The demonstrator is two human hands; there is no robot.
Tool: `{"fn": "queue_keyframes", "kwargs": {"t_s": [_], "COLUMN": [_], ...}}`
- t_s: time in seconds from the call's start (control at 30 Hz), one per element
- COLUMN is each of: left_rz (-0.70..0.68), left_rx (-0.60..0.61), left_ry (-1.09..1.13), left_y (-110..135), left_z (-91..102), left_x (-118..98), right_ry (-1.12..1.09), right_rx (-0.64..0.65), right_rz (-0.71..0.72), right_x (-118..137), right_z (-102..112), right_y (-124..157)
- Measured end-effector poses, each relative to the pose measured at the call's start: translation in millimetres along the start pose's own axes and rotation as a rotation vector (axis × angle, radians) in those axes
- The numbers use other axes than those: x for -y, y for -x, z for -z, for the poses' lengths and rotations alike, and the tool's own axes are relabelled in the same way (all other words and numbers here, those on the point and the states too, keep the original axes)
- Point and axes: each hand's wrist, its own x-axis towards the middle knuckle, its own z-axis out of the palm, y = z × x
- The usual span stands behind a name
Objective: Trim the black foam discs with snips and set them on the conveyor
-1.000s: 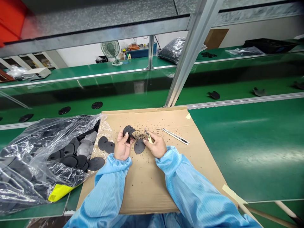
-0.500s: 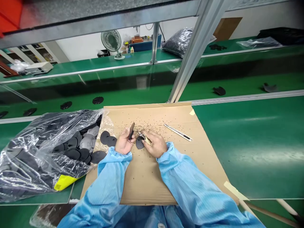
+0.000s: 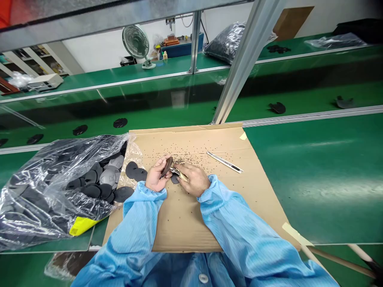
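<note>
Over the cardboard sheet (image 3: 179,227), left hand (image 3: 157,175) pinches a dark disc (image 3: 166,167) on edge, long axis pointing forward; right hand (image 3: 194,180) grips nippers (image 3: 178,172) just beside it.

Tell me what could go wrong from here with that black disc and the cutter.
The small metal snips with pale yellow handles in the right hand sit close to the fingers of the left hand, which holds a dark oval disc, so a slip could nip them. Loose black specks on the brown cardboard sheet might also cling to the round black discs lying near the hands.
</note>
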Motion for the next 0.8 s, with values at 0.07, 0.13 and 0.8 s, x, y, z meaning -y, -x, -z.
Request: {"fn": "queue_keyframes", "kwargs": {"t_s": [0.07,0.13,0.8], "left_rz": [0.001,-0.001,-0.137], "left_rx": [0.0,0.002,-0.043], "left_ry": [-0.01,-0.019,0.076], "left_y": [0,0,-3], "left_z": [1.1,1.7,-0.4], "left_x": [0,1,2], "right_ry": [-0.004,-0.004,-0.082], "right_rx": [0.013,0.028,-0.077], "right_rz": [-0.005,-0.008,-0.101], "right_x": [0,1,-9], "right_z": [0,1,0], "right_y": [0,0,0]}}
